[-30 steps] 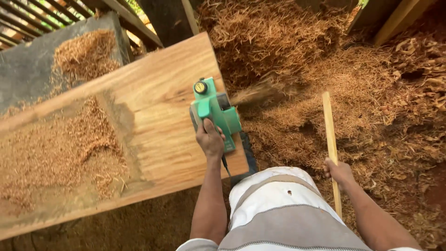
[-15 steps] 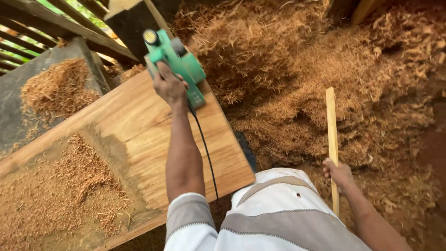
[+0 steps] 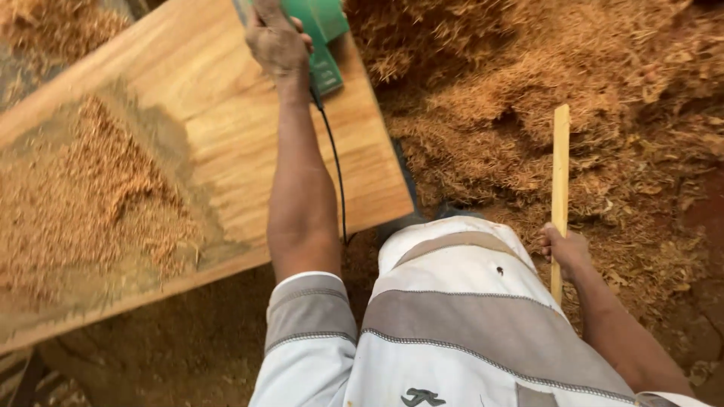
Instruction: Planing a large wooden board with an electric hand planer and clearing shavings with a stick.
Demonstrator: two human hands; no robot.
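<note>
A wide wooden plank [image 3: 226, 128] lies in front of me, its near end freshly smooth. My left hand [image 3: 277, 41] grips a green electric planer [image 3: 326, 38] at the plank's far edge, partly cut off by the top of the view. A black cord [image 3: 336, 173] runs from the planer back along my arm. My right hand [image 3: 564, 249] holds a thin wooden stick [image 3: 559, 173] upright at my side, over the shavings on the ground.
A thick layer of wood shavings [image 3: 90, 203] covers the left part of the plank. Deep heaps of shavings [image 3: 528, 83] lie on the ground to the right. My white and grey shirt [image 3: 452, 324] fills the lower middle.
My left hand has pushed the planer forward along the plank, from the near end to the far edge. The right hand still holds the stick in the same place.
</note>
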